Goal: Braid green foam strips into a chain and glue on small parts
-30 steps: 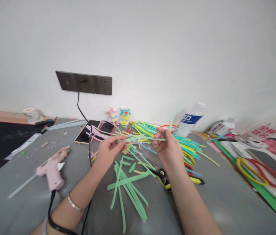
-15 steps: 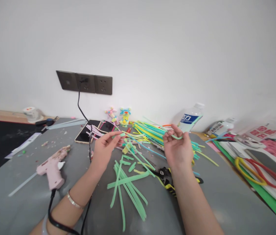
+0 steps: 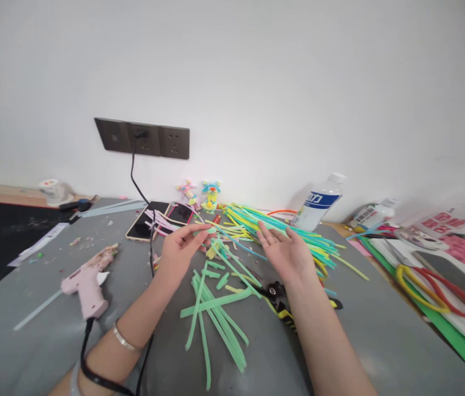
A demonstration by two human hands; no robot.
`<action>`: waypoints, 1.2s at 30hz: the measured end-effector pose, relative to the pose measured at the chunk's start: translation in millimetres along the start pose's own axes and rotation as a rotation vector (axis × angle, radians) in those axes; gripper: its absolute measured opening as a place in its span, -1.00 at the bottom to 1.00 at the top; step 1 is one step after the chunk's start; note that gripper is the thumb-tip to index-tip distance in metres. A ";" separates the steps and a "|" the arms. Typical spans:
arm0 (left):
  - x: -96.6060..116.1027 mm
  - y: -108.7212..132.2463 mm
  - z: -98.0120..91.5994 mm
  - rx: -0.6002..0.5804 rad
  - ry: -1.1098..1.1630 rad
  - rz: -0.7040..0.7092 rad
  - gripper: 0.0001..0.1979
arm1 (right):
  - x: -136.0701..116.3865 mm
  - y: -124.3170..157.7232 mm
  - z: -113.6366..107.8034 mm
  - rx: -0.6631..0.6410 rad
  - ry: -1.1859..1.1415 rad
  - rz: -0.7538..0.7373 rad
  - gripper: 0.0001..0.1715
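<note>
My left hand (image 3: 178, 252) hovers above the grey table, thumb and fingers pinching the end of a small green strip (image 3: 209, 230). My right hand (image 3: 287, 252) is open, palm up, fingers spread, holding nothing. It hovers just in front of a pile of green, yellow and blue strips (image 3: 282, 231). Below and between my hands lie several loose green strips (image 3: 214, 308). Black-and-yellow pliers (image 3: 284, 303) lie under my right wrist.
A pink glue gun (image 3: 88, 280) lies at the left, its black cord running toward me. Two phones (image 3: 160, 218), two small figures (image 3: 200, 194) and a water bottle (image 3: 318, 202) stand near the wall. Red and yellow loops (image 3: 436, 283) and green sheets lie at the right.
My hands were together on one green strip. The right hand pulled away to the right with a strip, then let it go and opened flat. The left hand barely moved.
</note>
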State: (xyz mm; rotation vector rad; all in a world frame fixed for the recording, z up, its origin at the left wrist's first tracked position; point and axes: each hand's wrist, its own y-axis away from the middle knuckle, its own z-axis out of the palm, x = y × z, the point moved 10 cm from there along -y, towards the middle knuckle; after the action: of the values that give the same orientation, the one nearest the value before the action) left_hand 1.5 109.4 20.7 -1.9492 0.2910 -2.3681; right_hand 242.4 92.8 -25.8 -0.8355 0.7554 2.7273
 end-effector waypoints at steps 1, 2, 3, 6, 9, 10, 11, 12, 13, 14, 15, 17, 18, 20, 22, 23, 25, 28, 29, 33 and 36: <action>0.0 -0.1 -0.1 0.000 -0.001 0.002 -0.70 | 3.6 1.5 3.8 -0.032 0.007 0.040 -0.56; 0.0 -0.2 -0.2 0.000 -0.002 0.003 -0.70 | 8.3 3.8 9.1 -0.077 0.021 0.087 -0.52; 0.0 -0.1 -0.2 0.000 -0.005 0.003 -0.70 | 14.3 7.2 15.5 -0.134 0.050 0.142 -0.49; 0.3 0.1 -0.6 0.002 -0.019 0.007 -0.71 | 36.4 22.5 36.1 -0.370 0.272 0.275 -0.51; 0.2 0.1 -1.3 0.003 -0.037 0.012 -0.72 | 41.8 32.6 52.6 -0.598 0.656 0.068 -0.61; -0.4 0.0 -1.4 0.000 -0.041 0.010 -0.72 | 38.3 34.2 56.6 -0.629 0.814 -0.090 -0.63; -1.2 -0.2 -1.4 -0.005 -0.046 0.008 -0.72 | 37.4 35.5 58.7 -0.639 0.987 -0.226 -0.65; -1.9 -0.3 -1.3 -0.010 -0.051 0.006 -0.72 | 38.4 35.9 59.1 -0.634 1.140 -0.327 -0.67; -2.3 -0.5 -1.3 -0.015 -0.056 0.008 -0.72 | 38.1 36.4 59.5 -0.618 1.274 -0.434 -0.70; -2.4 -0.6 -1.4 -0.017 -0.062 0.011 -0.72 | 39.1 36.9 59.6 -0.604 1.417 -0.527 -0.72; -2.2 -0.7 -1.5 -0.017 -0.069 0.015 -0.72 | 40.7 36.9 58.9 -0.590 1.541 -0.596 -0.72; -1.4 -0.6 -1.8 -0.013 -0.079 0.022 -0.71 | 44.5 36.2 56.3 -0.583 1.700 -0.660 -0.75; -1.0 -0.4 -1.7 -0.011 -0.081 0.022 -0.71 | 46.4 35.7 54.7 -0.589 1.746 -0.664 -0.79; -0.2 0.1 -0.6 -0.014 -0.084 0.015 -0.71 | 49.9 35.2 52.3 -0.617 1.784 -0.645 -0.86; 0.2 0.5 0.8 -0.018 -0.085 0.004 -0.70 | 51.1 35.7 52.3 -0.639 1.776 -0.627 -0.90; 0.3 0.6 1.0 -0.017 -0.084 -0.001 -0.70 | 50.3 35.9 53.1 -0.642 1.754 -0.623 -0.89; -0.3 0.5 0.8 -0.009 -0.072 -0.012 -0.70 | 45.5 36.3 56.0 -0.631 1.671 -0.618 -0.85; -3.6 -0.1 1.1 -0.012 -0.060 -0.028 -0.71 | 33.9 37.3 60.9 -0.617 1.429 -0.579 -0.82; -4.9 -0.2 2.3 -0.024 -0.065 -0.030 -0.72 | 30.8 38.6 63.0 -0.634 1.318 -0.551 -0.79; -6.0 1.0 12.0 -0.110 -0.173 -0.001 -0.77 | 19.2 47.7 71.7 -0.687 1.012 -0.511 -0.75; -2.9 3.4 20.2 -0.172 -0.254 0.044 -0.80 | 10.5 59.7 79.9 -0.690 1.084 -0.682 -0.81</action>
State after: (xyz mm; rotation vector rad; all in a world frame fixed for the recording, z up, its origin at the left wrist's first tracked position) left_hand 21.6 104.4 21.0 -2.2633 0.5293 -2.0999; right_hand 177.2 84.0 49.8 -2.2381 -0.4049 1.7251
